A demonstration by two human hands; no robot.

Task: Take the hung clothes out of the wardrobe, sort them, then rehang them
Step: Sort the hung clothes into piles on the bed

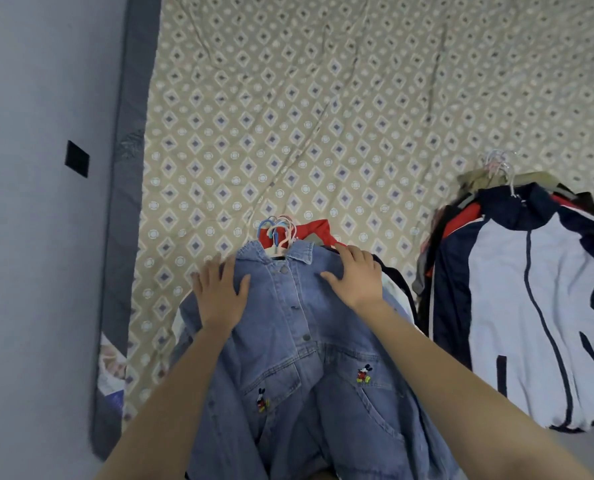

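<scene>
So the big beige bedsheet with the diamond print (323, 116) is the sorting area, and two piles lie on it well apart. On the right there's a stack topped by a navy-and-white zip-up track jacket (531, 299), with its clear hanger hooks (500, 168) bunched at the far end. Nearer the middle is a second stack with a light blue denim button-up jacket (299, 341) on top and something red (314, 230) peeking out under the collar.

Both hands are flat with the fingers spread, not gripping anything. The left hand (219, 292) presses on one shoulder of the denim and the right hand (354, 278) on the other. Looks to me like smoothing the top piece down onto its pile.

My tip for this step: press evenly on both shoulders so the jacket stays square on its hanger, and keep the pastel plastic hanger hooks (278, 233) all pointing the same way past the collar. That makes grabbing the whole bunch for rehanging way easier. Watch the sleeves too, they could slide off the side.
</scene>
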